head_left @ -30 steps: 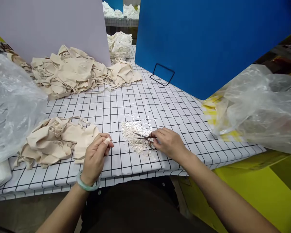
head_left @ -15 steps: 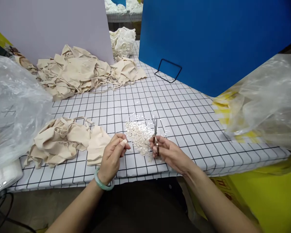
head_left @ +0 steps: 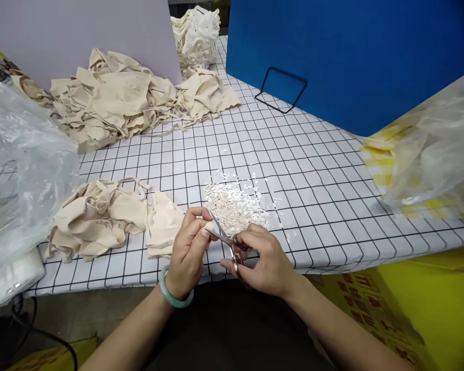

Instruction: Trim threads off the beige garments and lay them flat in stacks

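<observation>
Right hand (head_left: 265, 260) grips the scissors (head_left: 225, 239), blades slightly parted. Left hand (head_left: 189, 247) pinches a small label (head_left: 208, 226). Blades point up-left toward it.

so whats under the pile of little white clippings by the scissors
The clippings lie straight on the black-and-white grid tablecloth, which shows between the scattered bits. Under the dense middle of the heap nothing can be seen.

Head view – looking forward-down, close over table edge (head_left: 332, 260).
</observation>
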A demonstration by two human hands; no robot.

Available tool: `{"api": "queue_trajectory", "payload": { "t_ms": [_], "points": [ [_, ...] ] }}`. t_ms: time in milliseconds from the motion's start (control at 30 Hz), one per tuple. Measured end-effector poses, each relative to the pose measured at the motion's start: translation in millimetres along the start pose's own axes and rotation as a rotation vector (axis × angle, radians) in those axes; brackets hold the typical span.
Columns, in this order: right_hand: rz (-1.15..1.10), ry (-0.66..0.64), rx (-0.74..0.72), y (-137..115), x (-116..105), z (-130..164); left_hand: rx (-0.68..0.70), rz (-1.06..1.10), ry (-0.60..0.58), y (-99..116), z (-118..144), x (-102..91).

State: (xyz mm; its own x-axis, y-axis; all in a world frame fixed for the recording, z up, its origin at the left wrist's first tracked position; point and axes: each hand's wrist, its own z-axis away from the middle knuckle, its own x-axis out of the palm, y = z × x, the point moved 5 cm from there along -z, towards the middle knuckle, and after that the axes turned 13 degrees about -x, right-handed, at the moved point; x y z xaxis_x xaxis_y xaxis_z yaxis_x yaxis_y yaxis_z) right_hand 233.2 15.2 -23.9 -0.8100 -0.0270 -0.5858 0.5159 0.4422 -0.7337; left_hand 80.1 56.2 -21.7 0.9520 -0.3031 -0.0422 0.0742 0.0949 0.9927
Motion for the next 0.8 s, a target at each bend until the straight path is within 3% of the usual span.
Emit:
{"api": "queue_trajectory", "payload": {
  "t_ms": [400,800],
  "points": [
    [-0.020,-0.056,0.054,-1.0,3.4,-3.8,0.089,-0.168,-0.009,7.7,1.5,1.6],
    [-0.009,-0.020,0.040,-1.3,3.3,-5.1,0.157,-0.200,-0.036,6.8,3.3,3.9]
  ]
}}
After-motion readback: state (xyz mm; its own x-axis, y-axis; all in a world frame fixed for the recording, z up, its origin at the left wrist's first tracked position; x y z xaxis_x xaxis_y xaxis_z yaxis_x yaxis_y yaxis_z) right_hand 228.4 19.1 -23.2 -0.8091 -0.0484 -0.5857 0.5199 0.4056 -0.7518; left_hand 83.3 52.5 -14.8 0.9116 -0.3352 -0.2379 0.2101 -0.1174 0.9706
